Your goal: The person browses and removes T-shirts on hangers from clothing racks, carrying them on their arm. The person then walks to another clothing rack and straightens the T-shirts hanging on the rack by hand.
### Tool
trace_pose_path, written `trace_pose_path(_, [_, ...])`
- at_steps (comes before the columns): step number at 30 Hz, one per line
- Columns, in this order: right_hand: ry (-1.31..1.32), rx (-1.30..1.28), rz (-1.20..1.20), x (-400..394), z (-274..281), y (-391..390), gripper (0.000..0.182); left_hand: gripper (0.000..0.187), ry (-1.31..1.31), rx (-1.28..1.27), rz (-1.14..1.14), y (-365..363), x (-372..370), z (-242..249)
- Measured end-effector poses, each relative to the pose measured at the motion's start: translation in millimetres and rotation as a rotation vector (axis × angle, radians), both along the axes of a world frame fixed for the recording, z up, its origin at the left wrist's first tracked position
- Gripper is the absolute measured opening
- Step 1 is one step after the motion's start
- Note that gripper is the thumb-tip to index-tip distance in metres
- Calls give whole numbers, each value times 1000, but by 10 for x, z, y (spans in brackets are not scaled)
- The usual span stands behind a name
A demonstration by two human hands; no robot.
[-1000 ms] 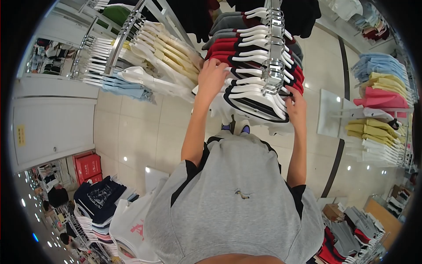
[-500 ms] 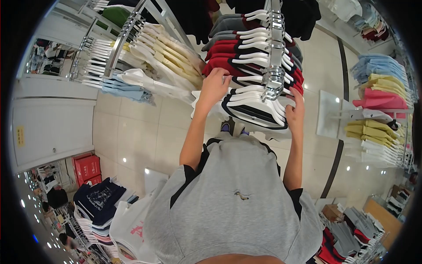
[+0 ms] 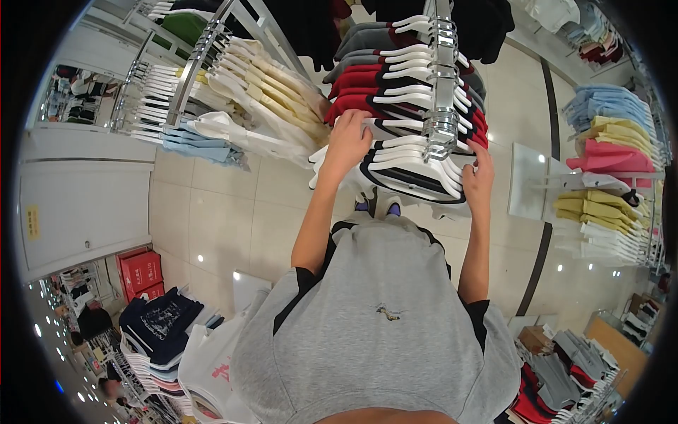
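Note:
Shirts on white hangers hang from a chrome rail in front of me. The nearest ones are white with black trim; behind them come red shirts and grey ones. My left hand is closed at the left shoulder of a white shirt, just in front of the red ones. At the opposite shoulder ends is my right hand, its fingers bent around the edge of the white shirts. The fabric partly hides the fingertips of both hands.
On the left stands a rack with cream and yellow shirts and light blue ones. Folded or hung clothes line the right side. Red boxes sit by a white cabinet. A navy shirt lies at lower left.
The front white shirts and the chrome rings have shifted slightly on the rail. My right hand has moved a little to the right and down; my left hand stays at the shoulder.

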State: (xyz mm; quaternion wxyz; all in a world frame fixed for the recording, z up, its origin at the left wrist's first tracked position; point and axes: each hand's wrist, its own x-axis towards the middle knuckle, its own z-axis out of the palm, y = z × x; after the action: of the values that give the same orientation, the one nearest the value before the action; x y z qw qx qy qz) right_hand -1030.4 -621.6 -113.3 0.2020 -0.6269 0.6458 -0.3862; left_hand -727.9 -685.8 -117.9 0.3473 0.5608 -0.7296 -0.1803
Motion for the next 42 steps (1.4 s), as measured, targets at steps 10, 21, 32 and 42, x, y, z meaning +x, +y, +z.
trace_pose_path(10, [72, -58, -2, -3, -11, 18, 38, 36, -137, 18, 42, 32, -26, 64])
trace_pose_path(21, [-97, 20, 8, 7, -72, 64, 35, 41, -121, 31, -91, -32, 47, -13])
trace_pose_path(32, [-2, -146, 42, 38, -22, -21, 63, 58, -35, 79, 154, -95, -86, 184])
trace_pose_path(42, [-8, -104, 45, 16, -16, -45, 63, 35, -196, 227, 161, -47, -85, 181])
